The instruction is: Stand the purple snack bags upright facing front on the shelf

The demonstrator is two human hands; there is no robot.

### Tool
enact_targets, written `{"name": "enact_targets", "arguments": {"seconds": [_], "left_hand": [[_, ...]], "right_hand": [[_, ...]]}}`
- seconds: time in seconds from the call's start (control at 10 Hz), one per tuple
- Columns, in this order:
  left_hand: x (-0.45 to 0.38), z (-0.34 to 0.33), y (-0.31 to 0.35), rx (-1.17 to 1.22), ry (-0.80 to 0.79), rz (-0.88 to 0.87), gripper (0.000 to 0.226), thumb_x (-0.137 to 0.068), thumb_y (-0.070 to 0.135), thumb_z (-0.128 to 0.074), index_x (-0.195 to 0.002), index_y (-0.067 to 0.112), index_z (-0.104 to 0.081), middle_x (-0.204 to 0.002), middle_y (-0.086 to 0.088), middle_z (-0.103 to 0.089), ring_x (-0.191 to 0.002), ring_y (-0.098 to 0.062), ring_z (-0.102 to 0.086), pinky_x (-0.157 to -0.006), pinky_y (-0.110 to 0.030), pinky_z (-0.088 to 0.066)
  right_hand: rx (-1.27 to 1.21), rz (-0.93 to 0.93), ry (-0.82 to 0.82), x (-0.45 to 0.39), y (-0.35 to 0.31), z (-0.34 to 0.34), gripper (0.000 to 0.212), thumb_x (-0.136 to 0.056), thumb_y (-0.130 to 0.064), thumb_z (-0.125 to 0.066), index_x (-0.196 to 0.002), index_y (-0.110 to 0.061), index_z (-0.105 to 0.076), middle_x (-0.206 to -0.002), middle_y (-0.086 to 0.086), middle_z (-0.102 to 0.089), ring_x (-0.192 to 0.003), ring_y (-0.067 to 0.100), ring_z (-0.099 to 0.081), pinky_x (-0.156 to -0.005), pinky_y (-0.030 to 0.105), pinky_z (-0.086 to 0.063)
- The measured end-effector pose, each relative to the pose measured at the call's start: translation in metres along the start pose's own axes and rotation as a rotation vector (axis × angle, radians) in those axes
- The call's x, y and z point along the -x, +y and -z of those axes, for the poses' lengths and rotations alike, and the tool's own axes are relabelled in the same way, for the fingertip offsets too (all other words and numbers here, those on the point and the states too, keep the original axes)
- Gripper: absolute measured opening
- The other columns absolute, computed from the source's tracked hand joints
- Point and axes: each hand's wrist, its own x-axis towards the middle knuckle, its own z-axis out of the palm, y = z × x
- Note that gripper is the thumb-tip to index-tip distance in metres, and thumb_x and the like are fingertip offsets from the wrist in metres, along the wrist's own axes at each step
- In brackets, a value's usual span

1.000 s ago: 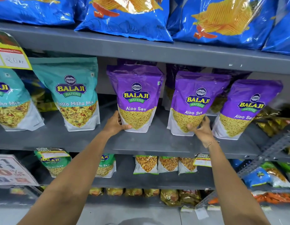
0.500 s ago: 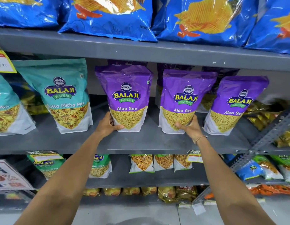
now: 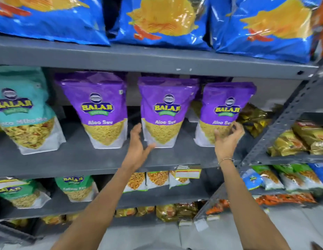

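Three purple Aloo Sev bags stand upright, labels forward, on the grey middle shelf [image 3: 75, 159]: a left bag [image 3: 97, 109], a middle bag [image 3: 166, 110] and a right bag [image 3: 225, 112]. More purple bags show dimly behind them. My left hand [image 3: 139, 147] is spread open at the lower left corner of the middle bag, thumb near its base. My right hand [image 3: 227, 141] has its fingers curled on the lower front of the right bag.
A teal Balaji bag [image 3: 21, 112] stands left of the purple ones. Blue chip bags [image 3: 162, 20] fill the shelf above. Gold packets [image 3: 254, 121] lie right of the purple row, beside a perforated grey upright [image 3: 290, 112]. Smaller snack bags sit on lower shelves.
My left hand left the left bag and moved to the middle bag. My right hand moved from the middle bag to the right bag. The view shifted right.
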Motion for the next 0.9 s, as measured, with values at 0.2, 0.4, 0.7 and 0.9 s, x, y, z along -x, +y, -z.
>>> {"name": "enact_targets", "arguments": {"seconds": [0.2,0.4,0.7,0.9], "left_hand": [[-0.040,-0.033,0.009,0.051,0.069,0.172,0.122,-0.062,0.007,-0.085,-0.144,-0.003,0.006,-0.145,-0.006,-0.028,-0.130,-0.005,-0.031,-0.091,0.003,-0.026],[-0.045,-0.033,-0.011,-0.149,0.119,0.325,0.085,-0.064,0.032,-0.085,-0.128,0.007,-0.034,-0.114,0.001,-0.051,-0.105,-0.017,-0.050,-0.083,-0.028,-0.038],[-0.043,-0.036,-0.005,-0.165,0.111,0.373,0.085,-0.068,0.031,-0.082,-0.131,0.009,-0.031,-0.114,0.004,-0.049,-0.104,-0.016,-0.048,-0.085,-0.030,-0.039],[-0.018,-0.045,0.015,-0.040,0.214,0.297,0.104,-0.077,0.039,-0.073,-0.149,0.010,-0.003,-0.156,-0.004,-0.020,-0.140,-0.018,-0.025,-0.110,-0.037,-0.030]], "right_hand": [[-0.003,-0.276,-0.633,-0.060,0.035,0.035,0.089,-0.082,0.001,-0.065,-0.145,-0.011,-0.003,-0.151,0.012,-0.028,-0.125,0.016,-0.038,-0.103,0.025,-0.043],[-0.031,-0.392,-0.654,-0.069,0.058,0.029,0.075,-0.072,0.010,-0.072,-0.130,-0.001,-0.026,-0.124,0.010,-0.049,-0.112,0.019,-0.048,-0.105,0.047,-0.041],[-0.054,-0.326,-0.637,-0.062,0.062,0.017,0.079,-0.064,0.008,-0.079,-0.127,0.000,-0.031,-0.131,0.021,-0.052,-0.109,0.021,-0.053,-0.086,0.025,-0.047],[0.030,-0.271,-0.571,-0.045,0.050,0.023,0.101,-0.068,-0.021,-0.082,-0.141,-0.007,-0.014,-0.144,0.010,-0.031,-0.134,0.025,-0.034,-0.107,0.037,-0.035]]}}
